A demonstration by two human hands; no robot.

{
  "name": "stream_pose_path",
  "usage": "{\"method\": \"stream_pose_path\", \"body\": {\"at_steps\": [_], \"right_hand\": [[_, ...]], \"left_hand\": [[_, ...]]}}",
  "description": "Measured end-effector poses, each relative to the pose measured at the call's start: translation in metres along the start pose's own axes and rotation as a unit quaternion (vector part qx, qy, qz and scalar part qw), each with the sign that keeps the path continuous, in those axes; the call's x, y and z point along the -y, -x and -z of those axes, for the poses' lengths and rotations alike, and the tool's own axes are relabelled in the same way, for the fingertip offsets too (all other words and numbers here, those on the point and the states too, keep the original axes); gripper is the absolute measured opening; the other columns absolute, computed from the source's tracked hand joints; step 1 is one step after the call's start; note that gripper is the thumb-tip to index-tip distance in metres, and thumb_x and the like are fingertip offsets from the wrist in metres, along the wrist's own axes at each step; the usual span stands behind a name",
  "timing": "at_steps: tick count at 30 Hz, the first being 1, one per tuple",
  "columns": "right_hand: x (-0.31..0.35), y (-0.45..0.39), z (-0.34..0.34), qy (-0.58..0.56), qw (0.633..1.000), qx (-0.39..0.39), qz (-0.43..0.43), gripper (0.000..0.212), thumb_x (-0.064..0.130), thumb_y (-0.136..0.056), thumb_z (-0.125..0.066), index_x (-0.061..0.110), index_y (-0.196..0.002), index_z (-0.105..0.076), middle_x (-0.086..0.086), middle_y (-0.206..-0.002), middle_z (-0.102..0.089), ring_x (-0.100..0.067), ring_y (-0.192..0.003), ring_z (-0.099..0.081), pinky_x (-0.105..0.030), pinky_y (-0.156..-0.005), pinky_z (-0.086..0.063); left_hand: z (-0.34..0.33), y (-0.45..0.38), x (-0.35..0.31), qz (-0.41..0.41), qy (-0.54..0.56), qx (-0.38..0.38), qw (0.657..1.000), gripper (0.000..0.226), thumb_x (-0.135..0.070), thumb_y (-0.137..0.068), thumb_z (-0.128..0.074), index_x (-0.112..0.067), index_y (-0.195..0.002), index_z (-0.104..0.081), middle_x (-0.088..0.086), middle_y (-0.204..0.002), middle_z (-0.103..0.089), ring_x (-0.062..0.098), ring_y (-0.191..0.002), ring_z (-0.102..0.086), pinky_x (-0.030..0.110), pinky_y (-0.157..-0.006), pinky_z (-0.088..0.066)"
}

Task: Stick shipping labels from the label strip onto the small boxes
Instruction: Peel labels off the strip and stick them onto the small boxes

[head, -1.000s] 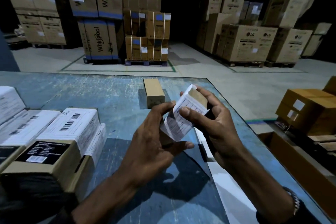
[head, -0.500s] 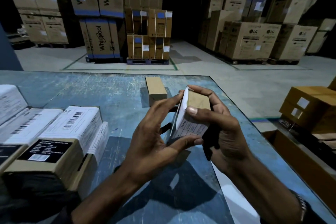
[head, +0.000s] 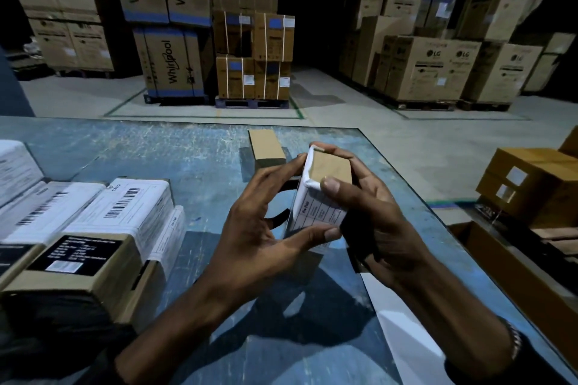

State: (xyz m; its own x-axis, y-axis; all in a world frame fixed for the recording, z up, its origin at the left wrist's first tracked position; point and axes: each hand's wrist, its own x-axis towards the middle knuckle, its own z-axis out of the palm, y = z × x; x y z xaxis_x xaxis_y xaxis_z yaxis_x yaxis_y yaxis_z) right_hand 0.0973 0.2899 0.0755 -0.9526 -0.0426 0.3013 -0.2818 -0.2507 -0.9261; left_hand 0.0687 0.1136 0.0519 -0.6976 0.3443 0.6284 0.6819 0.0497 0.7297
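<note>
Above the blue table I hold a small brown box in both hands. A white shipping label wraps its left and near faces, with one edge folded over the top. My right hand grips the box from the right, thumb pressing the label's top corner. My left hand holds the box's left side, thumb on the label's lower edge. Another plain small box lies on the table behind. A white strip lies on the table under my right forearm.
Labelled boxes crowd the table's left side, one with a black label nearest me. The blue table ends at a right edge. Cartons sit on the floor to the right. Stacked appliance cartons stand far behind.
The label, loose and lifted off the box a second ago, now lies flat against the box's side. My left fingers moved onto the box's left face, and my right thumb came down on the label's corner.
</note>
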Motion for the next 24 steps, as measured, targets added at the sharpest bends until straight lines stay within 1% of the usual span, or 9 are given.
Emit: {"method": "stream_pose_path", "body": {"at_steps": [2,8,9,11,14,16,19,22,24], "right_hand": [[0.000,0.000,-0.002,-0.012,1.000,-0.007,0.001,0.051,0.018,-0.083,-0.074,0.023,-0.133,-0.068,-0.003,-0.119,-0.075,-0.021,-0.113,-0.069,-0.041,-0.101,-0.057],[-0.003,0.002,-0.015,-0.053,0.998,-0.035,0.019,0.045,0.016,-0.085,-0.071,0.019,-0.131,-0.070,-0.011,-0.122,-0.073,-0.028,-0.112,-0.069,-0.050,-0.098,-0.055],[-0.003,0.001,-0.017,-0.051,0.998,-0.041,0.023,0.041,0.018,-0.088,-0.070,0.019,-0.129,-0.071,-0.011,-0.122,-0.075,-0.027,-0.109,-0.071,-0.050,-0.097,-0.055],[-0.004,-0.001,-0.019,-0.042,0.998,-0.052,0.022,0.039,0.029,-0.093,-0.068,0.018,-0.131,-0.072,-0.013,-0.126,-0.075,-0.027,-0.113,-0.071,-0.054,-0.106,-0.053],[-0.004,-0.002,-0.006,-0.030,1.000,-0.006,0.000,0.058,0.053,-0.096,-0.061,0.019,-0.143,-0.066,-0.015,-0.145,-0.066,-0.033,-0.137,-0.060,-0.062,-0.123,-0.038],[-0.003,-0.002,0.006,-0.025,0.998,0.048,-0.008,0.074,0.060,-0.092,-0.069,0.019,-0.153,-0.057,-0.016,-0.154,-0.057,-0.036,-0.146,-0.052,-0.061,-0.126,-0.033],[-0.004,-0.005,0.015,0.002,0.995,0.092,-0.028,0.099,0.055,-0.074,-0.091,0.024,-0.158,-0.050,-0.011,-0.157,-0.055,-0.034,-0.146,-0.052,-0.050,-0.122,-0.042],[-0.010,-0.010,0.014,0.000,0.998,0.063,-0.018,0.097,0.049,-0.063,-0.100,0.031,-0.150,-0.060,-0.004,-0.152,-0.062,-0.030,-0.140,-0.059,-0.043,-0.115,-0.051],[-0.013,-0.010,0.012,-0.002,0.999,0.047,-0.002,0.091,0.046,-0.065,-0.099,0.029,-0.147,-0.064,-0.004,-0.150,-0.064,-0.030,-0.140,-0.060,-0.042,-0.115,-0.051]], "left_hand": [[-0.001,0.000,0.000,0.001,-0.005,-0.002,1.000,0.089,-0.047,-0.073,-0.087,-0.032,-0.153,-0.050,-0.015,-0.141,-0.055,0.007,-0.139,-0.052,0.029,-0.096,-0.061],[-0.007,0.002,-0.009,0.014,-0.028,-0.051,0.998,0.073,-0.060,-0.080,-0.080,-0.037,-0.144,-0.053,-0.017,-0.137,-0.062,0.009,-0.132,-0.059,0.042,-0.092,-0.063],[-0.009,0.002,-0.011,0.018,-0.020,-0.064,0.998,0.069,-0.060,-0.080,-0.080,-0.037,-0.140,-0.056,-0.015,-0.135,-0.064,0.010,-0.129,-0.061,0.043,-0.090,-0.063],[-0.010,0.002,-0.013,0.027,0.000,-0.074,0.997,0.063,-0.059,-0.079,-0.081,-0.037,-0.133,-0.058,-0.014,-0.131,-0.067,0.011,-0.127,-0.063,0.040,-0.086,-0.064],[-0.008,0.002,-0.014,0.052,0.048,-0.057,0.996,0.061,-0.060,-0.077,-0.077,-0.040,-0.131,-0.059,-0.019,-0.131,-0.066,0.006,-0.126,-0.062,0.032,-0.082,-0.065],[-0.004,0.002,-0.011,0.060,0.061,-0.044,0.995,0.060,-0.061,-0.079,-0.074,-0.041,-0.133,-0.059,-0.019,-0.134,-0.065,0.005,-0.129,-0.060,0.031,-0.084,-0.064],[-0.002,0.000,-0.007,0.071,0.083,-0.030,0.993,0.057,-0.062,-0.085,-0.066,-0.043,-0.138,-0.060,-0.010,-0.140,-0.063,0.013,-0.133,-0.059,0.032,-0.084,-0.064],[-0.003,0.000,-0.006,0.069,0.090,-0.021,0.993,0.057,-0.058,-0.091,-0.063,-0.038,-0.144,-0.058,-0.008,-0.143,-0.060,0.012,-0.134,-0.058,0.021,-0.085,-0.060],[-0.003,0.000,-0.006,0.066,0.086,-0.017,0.994,0.056,-0.051,-0.095,-0.063,-0.030,-0.147,-0.056,-0.005,-0.142,-0.060,0.012,-0.134,-0.058,0.019,-0.085,-0.059]]}}
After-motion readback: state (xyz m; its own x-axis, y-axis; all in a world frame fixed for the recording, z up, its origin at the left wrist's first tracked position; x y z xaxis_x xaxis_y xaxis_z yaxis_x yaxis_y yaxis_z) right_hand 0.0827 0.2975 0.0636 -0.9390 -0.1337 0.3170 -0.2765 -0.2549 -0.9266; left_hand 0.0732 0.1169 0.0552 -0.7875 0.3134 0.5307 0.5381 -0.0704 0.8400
